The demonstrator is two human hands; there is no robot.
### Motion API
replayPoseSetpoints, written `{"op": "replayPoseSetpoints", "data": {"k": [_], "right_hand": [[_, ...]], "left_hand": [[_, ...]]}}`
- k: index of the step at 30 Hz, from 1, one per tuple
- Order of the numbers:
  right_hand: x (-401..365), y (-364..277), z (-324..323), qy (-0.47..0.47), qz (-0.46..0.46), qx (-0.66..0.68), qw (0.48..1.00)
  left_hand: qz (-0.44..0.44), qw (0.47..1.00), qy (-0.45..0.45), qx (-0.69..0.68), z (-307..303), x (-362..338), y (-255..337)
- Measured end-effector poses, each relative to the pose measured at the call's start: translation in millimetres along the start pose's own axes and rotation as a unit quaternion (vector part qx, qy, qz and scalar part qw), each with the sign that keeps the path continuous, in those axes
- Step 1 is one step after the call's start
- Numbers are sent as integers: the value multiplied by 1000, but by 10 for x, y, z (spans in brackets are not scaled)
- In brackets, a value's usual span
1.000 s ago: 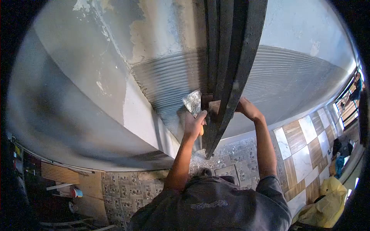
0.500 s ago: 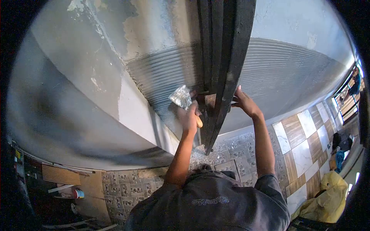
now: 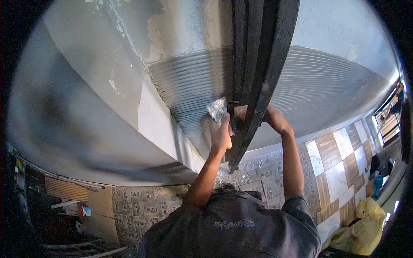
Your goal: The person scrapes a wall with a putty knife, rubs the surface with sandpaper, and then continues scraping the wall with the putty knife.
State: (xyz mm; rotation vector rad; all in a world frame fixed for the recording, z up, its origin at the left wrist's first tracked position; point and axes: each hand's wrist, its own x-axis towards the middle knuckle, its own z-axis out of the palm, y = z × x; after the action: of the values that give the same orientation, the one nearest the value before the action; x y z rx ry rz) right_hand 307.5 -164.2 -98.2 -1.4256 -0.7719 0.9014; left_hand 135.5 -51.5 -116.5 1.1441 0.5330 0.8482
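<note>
My left hand [image 3: 220,136] is closed around the handle of a putty knife [image 3: 217,109]. Its wide blade, smeared with pale paste, points up and away from me, in front of the ridged grey wall panel [image 3: 189,81]. Just right of the blade stand dark upright bars [image 3: 258,64]. My right hand [image 3: 273,119] reaches behind the rightmost bar, which hides its fingers. A reddish-brown patch [image 3: 240,113] shows in the gap between the bars, level with both hands.
Another ridged wall stretch [image 3: 322,77] runs right of the bars. White and wood-look tiles [image 3: 340,180] cover the floor at right, near a yellow cloth [image 3: 363,230]. At lower left are a small bucket [image 3: 84,211] and a slatted panel [image 3: 66,189]. A person [image 3: 398,101] is at far right.
My left hand and the putty knife have moved right, closer to the bars. My right hand has slid farther behind the bar, its fingers now hidden. The view has shifted slightly.
</note>
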Motion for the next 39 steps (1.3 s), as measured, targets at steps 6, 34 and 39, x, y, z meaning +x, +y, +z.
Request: {"op": "replayPoseSetpoints", "data": {"k": [6, 34, 39], "right_hand": [[-21, 23, -23, -15, -26, -49, 998], [-669, -6, 629, 490, -467, -229, 699], [-795, -10, 1216, 272, -535, -290, 746]], "left_hand": [[4, 998, -65, 22, -17, 44, 7], [-8, 999, 23, 36, -396, 82, 171], [17, 1000, 13, -12, -225, 44, 639]]}}
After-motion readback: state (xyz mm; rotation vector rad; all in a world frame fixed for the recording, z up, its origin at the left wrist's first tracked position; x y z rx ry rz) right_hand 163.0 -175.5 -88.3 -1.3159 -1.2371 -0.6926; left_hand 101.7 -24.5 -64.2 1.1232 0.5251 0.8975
